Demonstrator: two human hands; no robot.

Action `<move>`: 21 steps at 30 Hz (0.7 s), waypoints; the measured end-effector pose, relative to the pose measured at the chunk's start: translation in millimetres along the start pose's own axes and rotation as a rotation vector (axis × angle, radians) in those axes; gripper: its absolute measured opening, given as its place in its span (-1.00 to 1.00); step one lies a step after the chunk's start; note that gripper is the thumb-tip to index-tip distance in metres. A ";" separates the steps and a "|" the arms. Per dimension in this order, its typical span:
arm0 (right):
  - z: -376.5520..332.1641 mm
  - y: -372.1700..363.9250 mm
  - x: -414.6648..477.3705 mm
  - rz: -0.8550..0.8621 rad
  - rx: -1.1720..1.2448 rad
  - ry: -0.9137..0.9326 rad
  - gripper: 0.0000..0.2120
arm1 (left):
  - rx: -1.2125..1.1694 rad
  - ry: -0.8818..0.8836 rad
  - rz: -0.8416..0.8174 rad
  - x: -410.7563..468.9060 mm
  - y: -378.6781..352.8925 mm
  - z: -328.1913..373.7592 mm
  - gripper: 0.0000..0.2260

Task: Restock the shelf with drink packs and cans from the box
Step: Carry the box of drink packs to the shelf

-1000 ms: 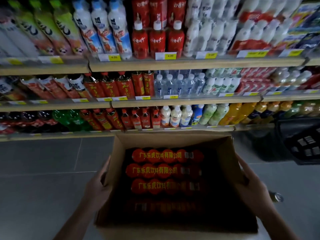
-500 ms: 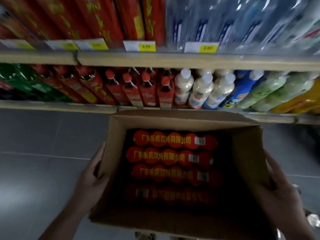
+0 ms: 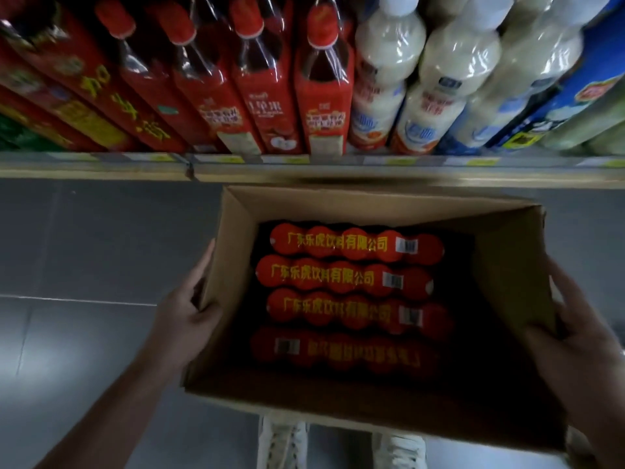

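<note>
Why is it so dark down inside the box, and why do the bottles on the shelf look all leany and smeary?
Head view: the cardboard box walls shade its inside, so the nearest drink pack is dim while the farthest drink pack reads clearly. Head view: the wide-angle lens fans the red bottles outward, those at the left edge are blurred, and the white bottles show small glare spots.

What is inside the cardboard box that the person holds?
Four red packs lie in rows, each with yellow writing and a barcode, in the left part of the box. The right part is too dark to see, and anything under the packs is covered.
</note>
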State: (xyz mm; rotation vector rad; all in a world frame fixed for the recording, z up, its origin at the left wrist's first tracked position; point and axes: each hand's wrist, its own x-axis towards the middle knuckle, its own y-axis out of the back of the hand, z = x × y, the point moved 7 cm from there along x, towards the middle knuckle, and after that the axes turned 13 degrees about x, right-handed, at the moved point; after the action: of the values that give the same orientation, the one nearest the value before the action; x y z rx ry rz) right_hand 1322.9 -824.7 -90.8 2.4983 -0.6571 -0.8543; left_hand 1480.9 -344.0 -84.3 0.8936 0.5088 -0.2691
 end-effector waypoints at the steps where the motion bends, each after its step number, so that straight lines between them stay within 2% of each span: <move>1: 1.8 -4.0 4.9 -0.003 -0.016 -0.003 -0.02 | -0.001 0.006 0.001 4.9 -4.0 -2.5 -0.11; 12: -18.4 -32.6 41.1 0.017 -0.024 0.001 -0.05 | -0.058 -0.005 0.041 42.5 -10.2 -4.1 -0.10; 21: -33.5 -39.3 55.2 0.015 -0.082 0.037 -0.04 | -0.057 0.027 0.072 40.7 -13.1 -4.2 -0.09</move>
State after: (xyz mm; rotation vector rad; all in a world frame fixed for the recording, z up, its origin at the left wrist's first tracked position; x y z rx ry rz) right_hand 1395.0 -816.0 -111.9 2.4269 -0.6147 -0.8115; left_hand 1508.6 -349.2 -116.8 0.8589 0.5059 -0.1761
